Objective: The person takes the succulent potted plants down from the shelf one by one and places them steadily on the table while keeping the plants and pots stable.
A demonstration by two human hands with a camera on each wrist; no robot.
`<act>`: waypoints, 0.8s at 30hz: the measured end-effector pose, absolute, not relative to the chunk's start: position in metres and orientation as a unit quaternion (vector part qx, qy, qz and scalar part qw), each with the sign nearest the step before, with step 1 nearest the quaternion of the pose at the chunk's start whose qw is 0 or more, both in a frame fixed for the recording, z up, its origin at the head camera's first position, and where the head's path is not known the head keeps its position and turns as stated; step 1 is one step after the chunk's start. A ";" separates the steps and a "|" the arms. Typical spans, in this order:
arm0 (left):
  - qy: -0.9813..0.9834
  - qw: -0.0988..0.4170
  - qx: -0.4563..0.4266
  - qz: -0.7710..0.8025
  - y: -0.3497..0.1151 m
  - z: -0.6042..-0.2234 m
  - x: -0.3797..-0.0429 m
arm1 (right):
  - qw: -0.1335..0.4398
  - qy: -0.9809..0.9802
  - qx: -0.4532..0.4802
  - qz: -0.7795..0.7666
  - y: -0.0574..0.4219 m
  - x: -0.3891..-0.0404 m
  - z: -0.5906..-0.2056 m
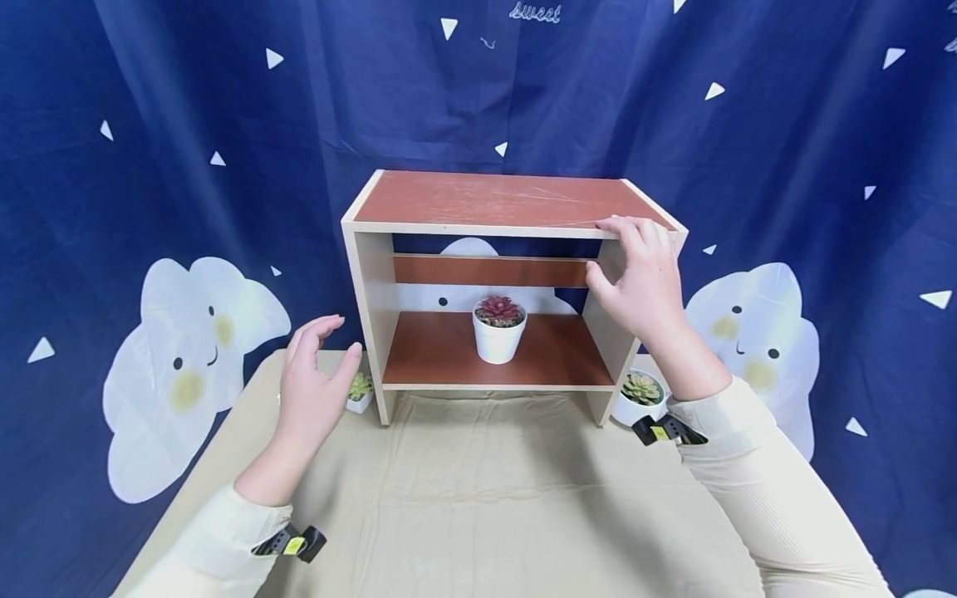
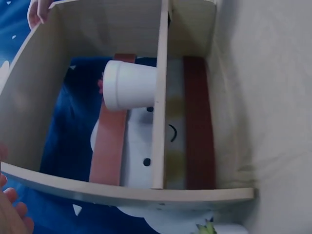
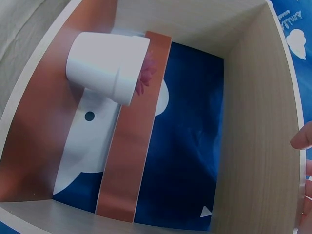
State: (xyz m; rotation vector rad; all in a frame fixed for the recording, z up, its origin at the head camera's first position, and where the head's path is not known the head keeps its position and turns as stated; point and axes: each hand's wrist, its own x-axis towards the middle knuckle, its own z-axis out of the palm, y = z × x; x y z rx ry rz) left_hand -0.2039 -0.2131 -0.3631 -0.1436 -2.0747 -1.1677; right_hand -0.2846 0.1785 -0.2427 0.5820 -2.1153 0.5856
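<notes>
A small two-tier wooden shelf (image 1: pixel 493 199) with reddish-brown boards stands on the cloth-covered table. On its lower board sits a white pot (image 1: pixel 499 342) holding a dark red succulent (image 1: pixel 499 311). My right hand (image 1: pixel 645 274) is at the shelf's front right top corner, fingers over the top edge and thumb spread below it; in the right wrist view the thumb (image 3: pixel 303 137) overlaps the board's edge. Left of the shelf, my left hand (image 1: pixel 312 390) hovers with loosely bent fingers and thumb apart, holding nothing. In the left wrist view its fingers (image 2: pixel 12 214) show at the lower left.
A green succulent in a small white pot (image 1: pixel 360 402) stands beside the shelf's left side. Another, in a round white pot (image 1: pixel 639 409), is at the right side, partly behind my right wrist. A blue curtain (image 1: pixel 478 100) with clouds and triangles hangs behind the table (image 1: pixel 478 498).
</notes>
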 end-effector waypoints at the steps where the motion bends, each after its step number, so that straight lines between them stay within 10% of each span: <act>1: -0.808 0.371 -0.060 -0.453 -0.211 -0.361 -0.205 | 0.422 -0.845 0.232 0.233 0.179 -0.285 -0.243; 24: -0.798 0.432 -0.137 -0.397 -0.180 -0.322 -0.229 | 0.424 -0.844 0.235 0.231 0.179 -0.284 -0.242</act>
